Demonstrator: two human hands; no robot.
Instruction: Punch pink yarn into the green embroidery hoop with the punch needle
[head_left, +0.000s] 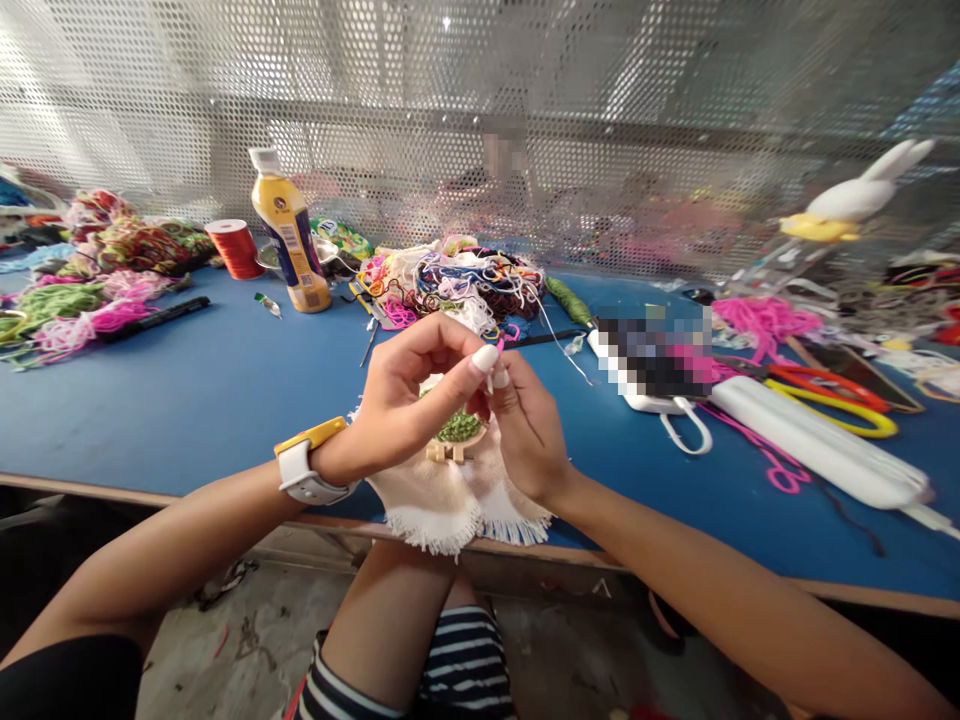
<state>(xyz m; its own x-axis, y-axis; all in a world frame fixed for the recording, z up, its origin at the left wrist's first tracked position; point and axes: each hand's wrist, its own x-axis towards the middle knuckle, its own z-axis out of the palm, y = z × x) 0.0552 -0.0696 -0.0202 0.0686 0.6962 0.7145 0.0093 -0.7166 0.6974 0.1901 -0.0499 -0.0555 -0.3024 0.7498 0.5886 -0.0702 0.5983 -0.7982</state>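
Both hands meet above the near edge of the blue worktop (225,390). The left hand (409,400), a watch (304,470) on its wrist, pinches a thin pink thread (501,345) between thumb and forefinger. The right hand (529,425) is curled close against it, its fingertips touching the left ones; what its grip holds is hidden behind the fingers, so I cannot tell. Beneath them lies a fringed cream cloth (450,505) in a small wooden hoop (454,450), mostly covered by the hands, with a patch of green stitching (459,428) showing. Farther back stand a yellow bottle (289,235), a red spool (234,248) and a tangled yarn heap (469,280). Scissors (832,395) lie to the right, beside a blurred-out patch.
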